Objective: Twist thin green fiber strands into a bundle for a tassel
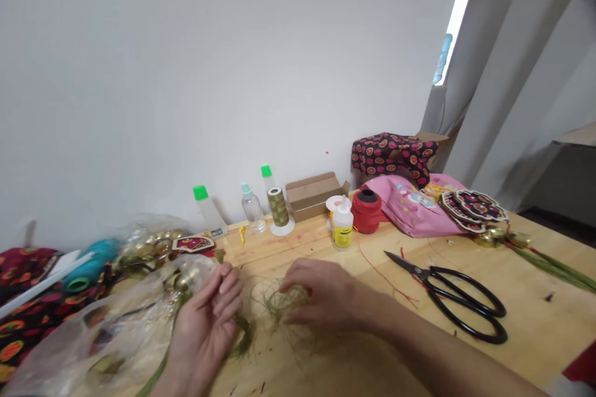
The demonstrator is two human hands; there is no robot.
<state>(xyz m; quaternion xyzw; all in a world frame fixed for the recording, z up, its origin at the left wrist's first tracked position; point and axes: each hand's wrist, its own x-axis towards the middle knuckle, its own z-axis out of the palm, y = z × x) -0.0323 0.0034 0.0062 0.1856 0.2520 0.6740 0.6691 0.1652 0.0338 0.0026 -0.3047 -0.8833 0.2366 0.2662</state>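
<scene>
My left hand (209,316) rests on the wooden table (526,316) with its fingers curled loosely around a bundle of olive-green threads (242,338). My right hand (321,298) lies palm down just to its right, fingertips pinching into a loose tangle of the same green threads (274,301). The two hands are a few centimetres apart. Black scissors (459,301) lie further right, untouched.
A clear plastic bag with gold bells (116,322) sits at the left. Along the wall stand squeeze bottles (207,208), a green thread spool (278,208), a cardboard box (314,195), a glue bottle (343,226), a red cord spool (367,211), pink fabric (414,211) and embroidered ornaments (472,208).
</scene>
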